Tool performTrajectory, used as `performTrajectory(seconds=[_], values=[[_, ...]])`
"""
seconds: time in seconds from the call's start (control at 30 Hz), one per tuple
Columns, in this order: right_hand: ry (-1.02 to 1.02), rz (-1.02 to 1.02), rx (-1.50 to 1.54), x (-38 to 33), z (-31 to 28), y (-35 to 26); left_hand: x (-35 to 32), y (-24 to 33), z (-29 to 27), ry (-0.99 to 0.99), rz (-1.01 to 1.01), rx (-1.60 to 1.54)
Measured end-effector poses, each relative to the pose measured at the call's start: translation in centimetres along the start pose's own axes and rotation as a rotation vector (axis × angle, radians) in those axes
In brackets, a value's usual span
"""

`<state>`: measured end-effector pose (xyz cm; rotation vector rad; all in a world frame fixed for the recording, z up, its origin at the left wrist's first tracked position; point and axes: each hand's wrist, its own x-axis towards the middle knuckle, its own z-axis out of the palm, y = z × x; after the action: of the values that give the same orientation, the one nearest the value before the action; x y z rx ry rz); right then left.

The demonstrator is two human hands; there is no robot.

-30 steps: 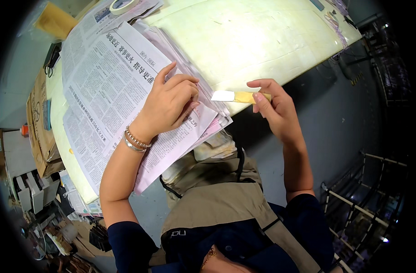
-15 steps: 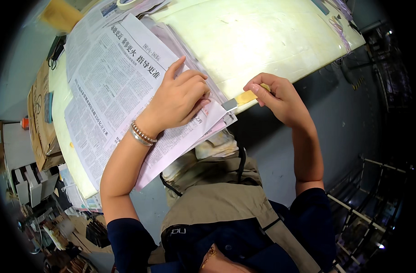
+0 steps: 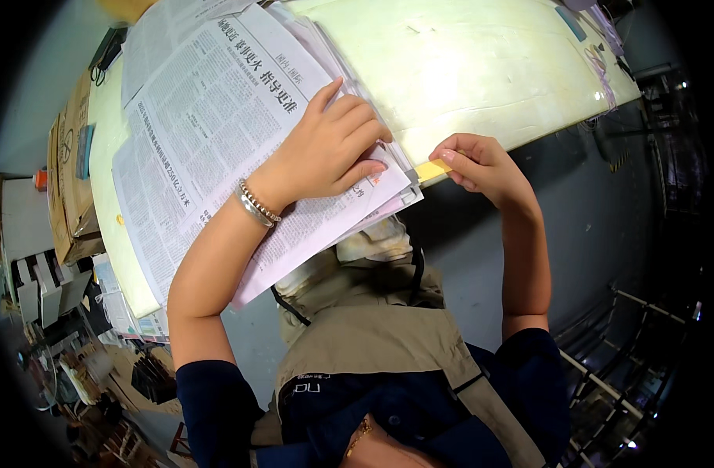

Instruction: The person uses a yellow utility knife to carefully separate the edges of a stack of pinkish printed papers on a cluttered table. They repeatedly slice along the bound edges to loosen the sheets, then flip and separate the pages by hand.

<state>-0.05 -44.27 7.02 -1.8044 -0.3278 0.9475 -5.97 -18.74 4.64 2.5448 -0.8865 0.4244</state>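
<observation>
Two hands at my bench (image 3: pixel 482 78): left hand (image 3: pixel 330 148) flat, fingers spread on the newspaper stack (image 3: pixel 216 132); right hand (image 3: pixel 482 164) pinches a yellow tool (image 3: pixel 433 170), pointing leftward into its corner.

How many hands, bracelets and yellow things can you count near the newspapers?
Hands: 2, the left hand pressing the newspaper stack, the right hand at the stack's corner
Beaded bracelets: 1, on the left wrist
Yellow-handled tools: 1, held in the right hand
Total: 4

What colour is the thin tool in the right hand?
Yellow tool, seen in the head view, held by the right hand.
</observation>
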Motion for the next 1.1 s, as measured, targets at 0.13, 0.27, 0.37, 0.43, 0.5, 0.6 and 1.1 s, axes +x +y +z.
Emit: performTrajectory(seconds=[0.13, 0.27, 0.37, 0.43, 0.5, 0.6, 1.1], values=[[0.019, 0.004, 0.021, -0.3, 0.3, 0.2, -0.1, -0.1, 0.3, 0.028, 0.010, -0.015], [0.075, 0.006, -0.010, -0.8, 1.3, -0.1, -0.1, -0.2, 0.4, 0.047, 0.024, 0.004], [0.139, -0.005, -0.010, -1.2, 1.3, -0.1, -0.1, -0.3, 0.5, 0.050, 0.026, 0.000], [0.164, -0.011, 0.004, -1.3, 1.4, 0.1, -0.1, -0.3, 0.6, 0.055, 0.022, -0.015], [0.171, -0.012, 0.017, -1.2, 2.1, 0.0, -0.2, -0.4, 0.6, 0.047, 0.016, -0.018], [0.182, 0.006, 0.002, -1.0, 2.8, 0.0, -0.3, -0.4, 0.7, 0.046, 0.011, -0.023], [0.094, -0.017, 0.005, -1.6, 3.0, 0.7, -0.3, -0.6, 0.6, 0.059, 0.030, -0.055]])
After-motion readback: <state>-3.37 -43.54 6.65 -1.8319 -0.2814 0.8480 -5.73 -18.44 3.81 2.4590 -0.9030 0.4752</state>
